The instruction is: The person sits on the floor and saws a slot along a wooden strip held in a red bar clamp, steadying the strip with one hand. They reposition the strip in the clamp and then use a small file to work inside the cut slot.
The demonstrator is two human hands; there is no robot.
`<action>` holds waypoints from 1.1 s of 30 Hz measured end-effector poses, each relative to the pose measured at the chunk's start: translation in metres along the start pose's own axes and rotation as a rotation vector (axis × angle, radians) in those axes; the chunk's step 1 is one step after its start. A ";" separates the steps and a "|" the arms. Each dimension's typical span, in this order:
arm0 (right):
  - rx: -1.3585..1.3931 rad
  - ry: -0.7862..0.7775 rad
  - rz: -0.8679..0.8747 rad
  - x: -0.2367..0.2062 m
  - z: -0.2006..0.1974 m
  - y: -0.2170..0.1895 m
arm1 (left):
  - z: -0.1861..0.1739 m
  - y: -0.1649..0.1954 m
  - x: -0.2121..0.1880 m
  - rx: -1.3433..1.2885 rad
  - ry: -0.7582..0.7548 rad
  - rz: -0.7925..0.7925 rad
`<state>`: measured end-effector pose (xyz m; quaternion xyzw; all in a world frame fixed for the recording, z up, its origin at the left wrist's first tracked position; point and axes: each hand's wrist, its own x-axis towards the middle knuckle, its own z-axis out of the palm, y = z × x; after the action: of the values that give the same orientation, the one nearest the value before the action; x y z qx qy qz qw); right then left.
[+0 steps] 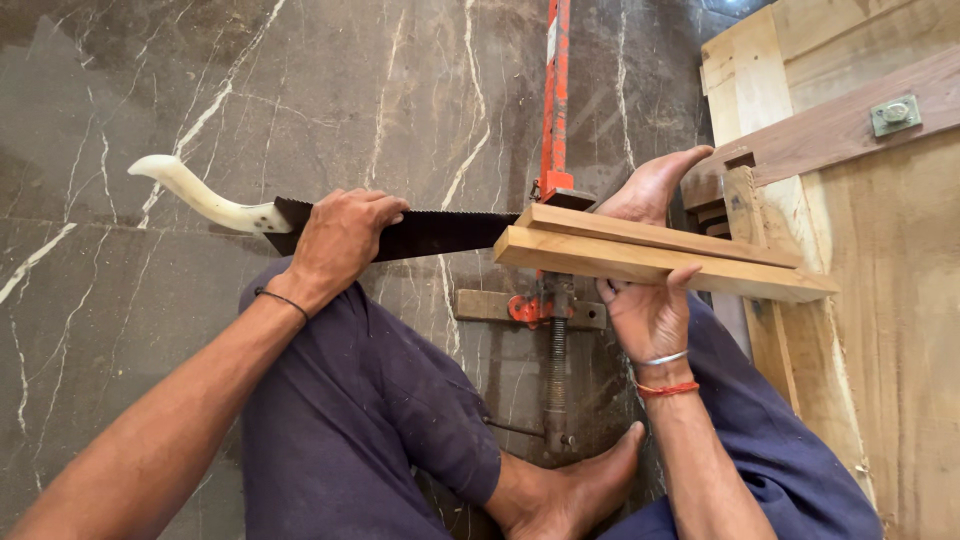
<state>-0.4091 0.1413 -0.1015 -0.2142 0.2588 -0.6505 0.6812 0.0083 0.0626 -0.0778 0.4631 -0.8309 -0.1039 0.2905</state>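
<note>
My left hand (340,240) is closed over the dark toothed blade of a handsaw (440,232), just past its curved white handle (200,195). The blade lies flat and its tip meets the end of two stacked wooden strips (650,255). My right hand (648,315) grips the near edge of these strips from below, thumb on top. A bare foot (655,185) presses on the strips from the far side. The strips rest across an orange bar clamp (555,100) lying on the floor.
I sit on a dark marble floor (150,90) in blue trousers, my other bare foot (570,490) by the clamp's screw (556,370). A large wooden panel (880,320) with a metal bolt plate (895,113) lies at the right.
</note>
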 end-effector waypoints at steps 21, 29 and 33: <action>-0.081 0.100 -0.069 0.009 0.045 -0.016 | -0.017 -0.007 -0.005 -0.193 0.450 -0.162; -0.066 0.178 -0.012 0.013 0.028 -0.012 | -0.036 -0.011 -0.009 -0.078 0.314 -0.048; -0.067 0.204 -0.008 0.013 0.024 -0.009 | -0.037 -0.003 -0.007 0.059 0.269 0.056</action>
<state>-0.4011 0.1269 -0.0780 -0.1706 0.3473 -0.6628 0.6411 0.0348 0.0698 -0.0520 0.4577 -0.7997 -0.0083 0.3886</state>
